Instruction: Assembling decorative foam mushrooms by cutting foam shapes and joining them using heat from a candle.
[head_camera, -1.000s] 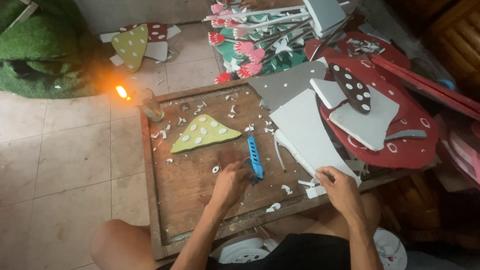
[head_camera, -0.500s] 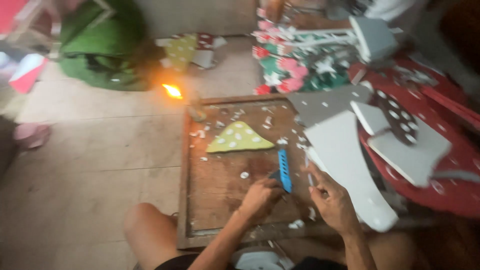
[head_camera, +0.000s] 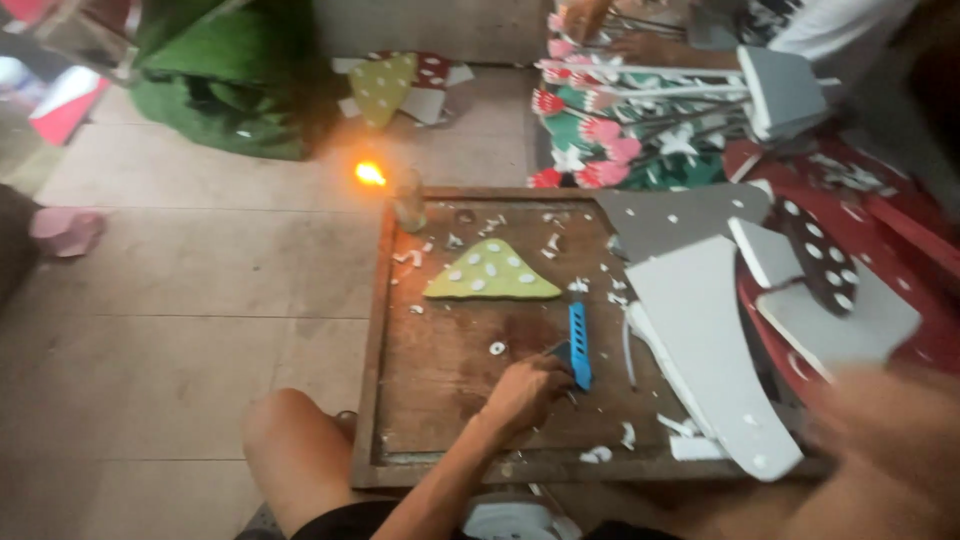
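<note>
My left hand (head_camera: 523, 392) rests on a wooden board (head_camera: 374, 340), fingers curled around the near end of a blue utility knife (head_camera: 578, 345) that lies flat and points away from me. My right hand (head_camera: 880, 440) is a blur at the lower right, beside a long grey foam sheet (head_camera: 712, 350); its fingers cannot be made out. A green triangular foam piece with white dots (head_camera: 492, 272) lies farther up the board. White foam scraps are scattered across the wood.
A small flame (head_camera: 369, 173) burns at the board's far left corner. Red white-dotted foam shapes (head_camera: 830, 262) and grey offcuts lie to the right. Painted foam flowers (head_camera: 620, 130) and another person's hand (head_camera: 590, 15) are behind. A green turf pile (head_camera: 215, 95) sits far left. My knee (head_camera: 290, 440) is beside the board.
The view has swung left and tilted. My right hand has come off the grey foam sheet and moved to the lower right. My left hand stays at the knife.
</note>
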